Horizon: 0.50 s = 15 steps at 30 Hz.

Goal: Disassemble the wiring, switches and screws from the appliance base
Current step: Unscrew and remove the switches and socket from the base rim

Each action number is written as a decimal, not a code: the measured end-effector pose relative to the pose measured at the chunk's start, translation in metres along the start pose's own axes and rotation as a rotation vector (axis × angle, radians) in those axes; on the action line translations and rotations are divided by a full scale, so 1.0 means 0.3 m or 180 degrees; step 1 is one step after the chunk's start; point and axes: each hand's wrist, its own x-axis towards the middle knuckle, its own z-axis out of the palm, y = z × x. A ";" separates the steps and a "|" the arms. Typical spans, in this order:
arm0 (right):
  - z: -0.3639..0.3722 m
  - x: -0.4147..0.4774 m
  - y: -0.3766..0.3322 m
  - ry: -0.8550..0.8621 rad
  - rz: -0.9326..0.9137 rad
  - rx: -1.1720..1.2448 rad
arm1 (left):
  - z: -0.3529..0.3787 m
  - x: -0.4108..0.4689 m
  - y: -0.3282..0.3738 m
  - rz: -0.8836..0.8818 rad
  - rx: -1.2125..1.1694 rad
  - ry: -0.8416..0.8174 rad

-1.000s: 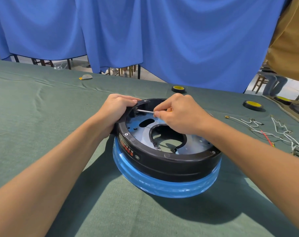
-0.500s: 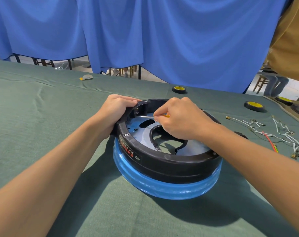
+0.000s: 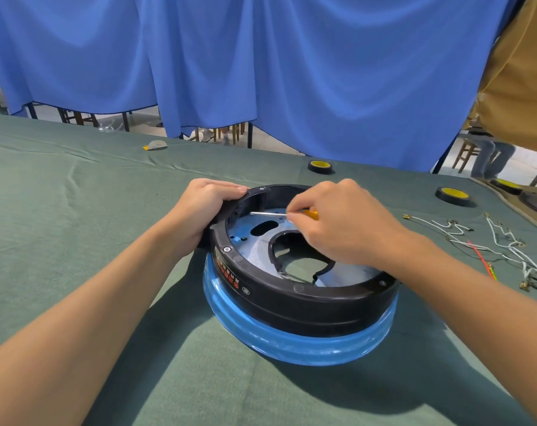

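Gripping hands: left hand (image 3: 205, 207) on appliance base (image 3: 295, 302) rim, right hand (image 3: 338, 224) around a screwdriver (image 3: 267, 213), handle mostly hidden.

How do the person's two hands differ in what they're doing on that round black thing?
The left hand grips the outer rim of the appliance base and holds no tool; the right hand pinches a screwdriver. The left sits outside the ring; the right reaches over its inside. Both have curled fingers.
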 end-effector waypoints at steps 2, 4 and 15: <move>-0.021 -0.056 0.023 0.0321 0.0136 -0.0149 | -0.003 0.000 -0.001 0.0012 0.0056 -0.0005; -0.025 -0.128 0.037 0.0728 0.0255 -0.0274 | -0.004 0.000 -0.002 0.0032 0.0103 -0.0005; 0.037 -0.052 0.184 0.1764 0.0890 -0.0233 | -0.035 0.030 0.013 -0.0058 0.0159 0.0365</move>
